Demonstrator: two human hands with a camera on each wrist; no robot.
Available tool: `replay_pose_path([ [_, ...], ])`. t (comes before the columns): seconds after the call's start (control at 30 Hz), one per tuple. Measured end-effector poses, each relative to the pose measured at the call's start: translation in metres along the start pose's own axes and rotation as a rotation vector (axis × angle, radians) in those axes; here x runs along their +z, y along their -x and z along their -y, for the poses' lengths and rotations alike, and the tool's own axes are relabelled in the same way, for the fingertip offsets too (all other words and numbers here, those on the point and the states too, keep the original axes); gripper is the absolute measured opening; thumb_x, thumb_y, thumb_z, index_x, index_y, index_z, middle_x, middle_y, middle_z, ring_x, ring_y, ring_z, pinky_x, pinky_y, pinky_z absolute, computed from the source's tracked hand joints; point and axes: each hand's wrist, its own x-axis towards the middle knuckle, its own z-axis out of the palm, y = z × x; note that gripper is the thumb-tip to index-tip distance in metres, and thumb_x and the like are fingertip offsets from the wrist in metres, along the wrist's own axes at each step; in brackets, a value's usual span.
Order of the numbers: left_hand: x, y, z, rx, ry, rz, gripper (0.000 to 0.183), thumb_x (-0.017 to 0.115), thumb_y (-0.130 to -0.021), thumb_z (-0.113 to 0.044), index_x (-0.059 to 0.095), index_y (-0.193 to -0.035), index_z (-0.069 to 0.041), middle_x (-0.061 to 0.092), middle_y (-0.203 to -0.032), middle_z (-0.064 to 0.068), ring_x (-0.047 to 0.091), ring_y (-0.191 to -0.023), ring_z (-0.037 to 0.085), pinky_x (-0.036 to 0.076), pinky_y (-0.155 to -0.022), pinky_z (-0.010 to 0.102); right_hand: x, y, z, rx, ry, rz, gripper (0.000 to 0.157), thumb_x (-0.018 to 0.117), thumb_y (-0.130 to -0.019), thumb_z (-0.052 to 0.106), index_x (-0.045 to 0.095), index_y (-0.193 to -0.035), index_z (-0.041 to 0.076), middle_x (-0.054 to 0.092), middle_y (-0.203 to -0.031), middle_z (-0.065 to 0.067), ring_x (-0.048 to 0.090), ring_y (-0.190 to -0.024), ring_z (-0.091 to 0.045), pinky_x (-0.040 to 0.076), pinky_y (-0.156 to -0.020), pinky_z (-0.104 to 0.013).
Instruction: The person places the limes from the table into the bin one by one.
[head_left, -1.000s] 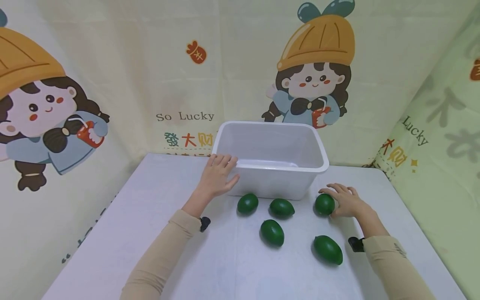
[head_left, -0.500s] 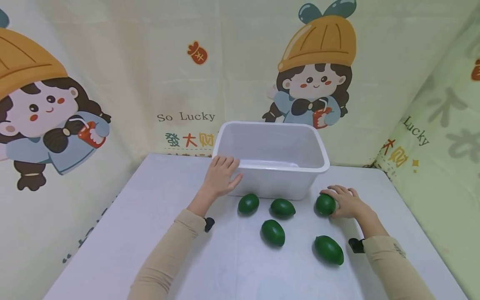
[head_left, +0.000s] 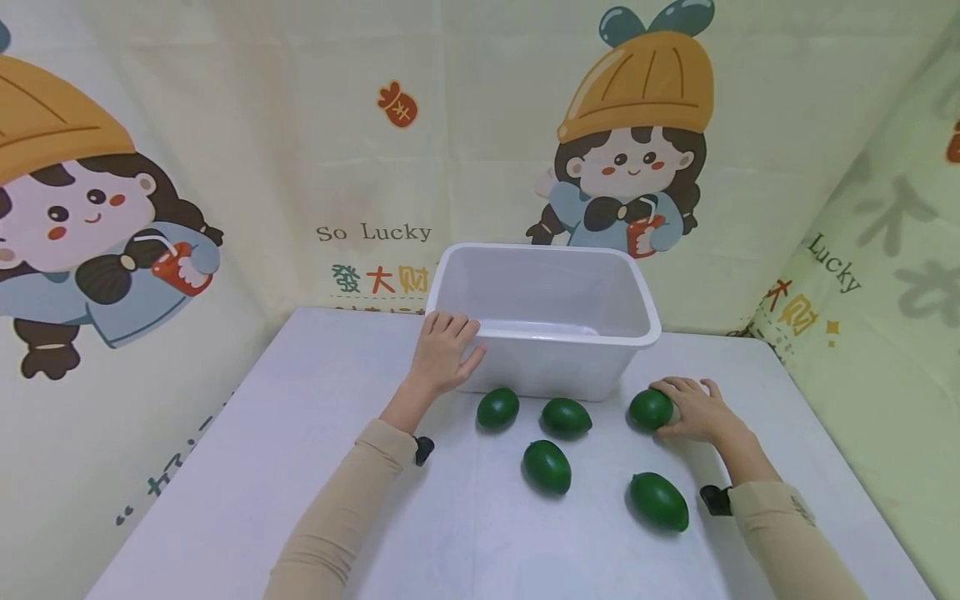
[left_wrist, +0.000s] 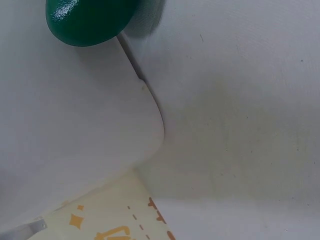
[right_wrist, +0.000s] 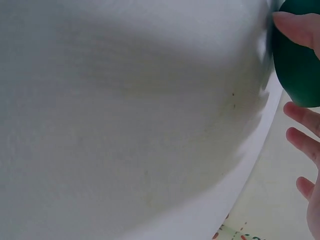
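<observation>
Fingers of my left hand (head_left: 442,354) hook over the near left rim of a white plastic bin (head_left: 543,367), the thumb stretched along its outside. That hand is out of the left wrist view. On the table to the right, my right hand (head_left: 693,408) holds a green lime (head_left: 647,409) between thumb and fingers. The right wrist view shows the thumb (right_wrist: 299,29) against this lime (right_wrist: 300,70), the other fingers spread below. Two limes, one left (head_left: 498,409) and one right (head_left: 566,417), lie before the bin. Nearer are another lime (head_left: 547,467) and a large lime (head_left: 658,502).
The white table (head_left: 360,375) holds everything. Behind it hangs a cream printed cloth (head_left: 487,125) with cartoon figures, which also covers the sides. The bin stands near the back edge, its inside showing no fruit.
My left hand has shifted slightly right and settled on the bin's rim. My right fingers have drawn back a little over the lime, which has barely moved.
</observation>
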Motion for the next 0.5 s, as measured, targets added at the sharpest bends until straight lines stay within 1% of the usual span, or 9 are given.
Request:
replay_pose_path([
  [0.2,0.0027,0.0004,-0.0005,-0.012,0.008,-0.007,0.046,0.024,-0.091,-0.043,0.055,-0.099,-0.01,0.049,-0.09,0.005,0.04,-0.084,0.025,0.031,-0.081,0.04,0.0029,0.0009,0.0001,0.011,0.028,-0.03,0.078,0.075,-0.062,0.046,0.05,-0.122,0.004,0.048,-0.121,-0.022,0.04,-0.113,-0.043,0.016,-0.091,-0.062],
  [0.4,0.0029,0.0006,-0.0021,-0.027,0.022,-0.018,0.05,0.021,-0.092,-0.044,0.056,-0.098,-0.009,0.05,-0.09,0.005,0.04,-0.084,0.025,0.031,-0.082,0.041,0.0034,0.0016,0.0031,0.017,0.046,-0.061,0.079,0.074,-0.061,0.051,0.052,-0.12,0.003,0.051,-0.118,-0.022,0.044,-0.108,-0.042,0.018,-0.089,-0.062],
  [0.5,0.0041,0.0009,-0.0022,-0.032,0.021,-0.019,0.052,0.019,-0.093,-0.044,0.056,-0.098,-0.009,0.05,-0.089,0.005,0.04,-0.085,0.025,0.031,-0.082,0.041,0.0039,0.002,0.0026,0.017,0.058,-0.084,0.079,0.073,-0.061,0.052,0.051,-0.12,0.004,0.051,-0.117,-0.021,0.046,-0.106,-0.041,0.018,-0.089,-0.061],
])
